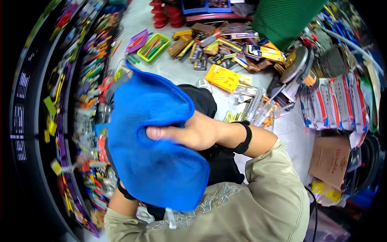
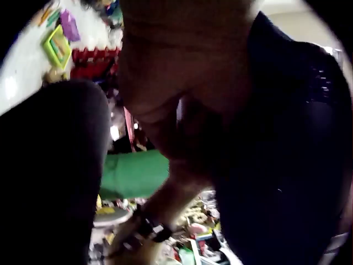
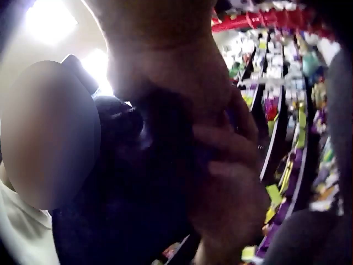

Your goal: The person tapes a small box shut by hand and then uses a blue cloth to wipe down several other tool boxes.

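Observation:
A blue cloth [image 1: 145, 105] with a stitched edge hangs in folds in front of the person's lap, a white tag at its lower edge. My right hand [image 1: 195, 131] grips it from the right, thumb laid over a fold. In the head view the cloth hides my left hand; only the forearm shows at lower left. The left wrist view has the left hand [image 2: 185, 83] in shadow against the dark cloth [image 2: 281, 149]. In the right wrist view the left hand's fingers [image 3: 231, 146] curl at the cloth [image 3: 138, 182], close under the right hand [image 3: 171, 66].
Shelf rows crowded with small goods [image 1: 94, 80] run along the left. On the floor ahead lie a green tray [image 1: 153, 47], a purple tray [image 1: 137, 40], a heap of boxed items [image 1: 225, 48] and a yellow box [image 1: 222, 78]. A cardboard box [image 1: 329, 159] stands at right.

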A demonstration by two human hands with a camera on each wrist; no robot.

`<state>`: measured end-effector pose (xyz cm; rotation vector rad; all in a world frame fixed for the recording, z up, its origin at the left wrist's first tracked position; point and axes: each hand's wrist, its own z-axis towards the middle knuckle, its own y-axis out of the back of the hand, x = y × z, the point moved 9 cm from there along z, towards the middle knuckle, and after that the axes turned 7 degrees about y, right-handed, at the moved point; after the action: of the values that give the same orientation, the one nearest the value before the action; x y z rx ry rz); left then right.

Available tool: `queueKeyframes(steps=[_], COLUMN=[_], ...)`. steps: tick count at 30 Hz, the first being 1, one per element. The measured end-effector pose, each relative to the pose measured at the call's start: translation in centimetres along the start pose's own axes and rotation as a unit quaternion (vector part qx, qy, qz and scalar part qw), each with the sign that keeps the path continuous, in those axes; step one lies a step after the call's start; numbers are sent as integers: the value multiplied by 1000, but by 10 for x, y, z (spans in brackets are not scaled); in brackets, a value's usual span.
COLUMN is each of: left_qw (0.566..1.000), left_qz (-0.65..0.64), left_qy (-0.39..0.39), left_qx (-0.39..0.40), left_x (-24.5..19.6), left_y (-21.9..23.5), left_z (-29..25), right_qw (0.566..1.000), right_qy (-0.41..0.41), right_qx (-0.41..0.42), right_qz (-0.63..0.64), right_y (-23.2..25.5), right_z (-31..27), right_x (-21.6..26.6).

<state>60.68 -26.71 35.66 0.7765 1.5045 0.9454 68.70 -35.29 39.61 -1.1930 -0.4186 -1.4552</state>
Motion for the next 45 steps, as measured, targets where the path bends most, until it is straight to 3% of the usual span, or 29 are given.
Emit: queueKeyframes(steps=[4, 6, 7, 10, 12, 14, 16, 20, 22, 24, 25, 26, 28, 30, 32, 33, 34, 37, 39, 40, 42, 45], left_qw=[999, 999, 999, 999, 999, 998, 997, 995, 994, 992, 991, 990, 989, 987, 986, 986, 985, 985, 985, 985, 985, 986], left_qz=[7, 12, 16, 37, 47, 59, 73, 94, 102, 111, 117, 122, 132, 138, 140, 143, 143, 145, 147, 147, 143, 139], left_qy=[-21, -24, -23, -14, -6, 4, 15, 38, 47, 54, 60, 65, 74, 83, 89, 90, 90, 92, 93, 92, 93, 91], left_qx=[31, 30, 29, 14, 6, -1, -6, -9, -8, -4, -1, 0, 5, 8, 13, 14, 14, 13, 13, 11, 8, -3], left_x=[-24, -22, -20, -14, -8, -2, 4, 20, 28, 35, 40, 43, 50, 55, 60, 61, 62, 64, 66, 66, 70, 68], left_y=[-10, -7, -6, 3, 3, 2, 0, -10, -16, -23, -25, -28, -33, -39, -44, -45, -45, -46, -46, -46, -46, -42], left_z=[25, 44, 53, 80, 98, 117, 136, 179, 201, 222, 230, 238, 252, 262, 269, 272, 274, 278, 279, 282, 285, 286], right_qw=[987, 959, 959, 981, 919, 877, 788, 628, 595, 552, 533, 532, 573, 552, 590, 672, 608, 598, 490, 490, 608, 627], right_qy=[-11, 127, 152, -6, -91, -125, -171, -322, -367, -436, -427, -410, -324, -288, -233, -284, -285, -286, -296, -295, -244, -260], right_qx=[-25, 16, 24, -90, -172, -314, -380, -394, -410, -453, -452, -463, -499, -502, -463, -425, -416, -433, -361, -360, -358, -353], right_qz=[-158, -252, -239, -173, -342, -343, -454, -589, -586, -547, -575, -579, -564, -601, -619, -536, -613, -610, -736, -737, -665, -643], right_y=[61, 81, 95, 189, 276, 373, 471, 602, 662, 676, 689, 696, 710, 705, 684, 677, 669, 660, 651, 662, 691, 674], right_z=[0, 3, 5, 7, 6, -12, -39, -89, -116, -127, -129, -131, -129, -121, -101, -89, -87, -83, -68, -74, -78, -72], right_x=[5, 15, 13, -37, -65, -105, -146, -194, -226, -229, -233, -237, -241, -236, -231, -241, -252, -251, -232, -238, -257, -247])
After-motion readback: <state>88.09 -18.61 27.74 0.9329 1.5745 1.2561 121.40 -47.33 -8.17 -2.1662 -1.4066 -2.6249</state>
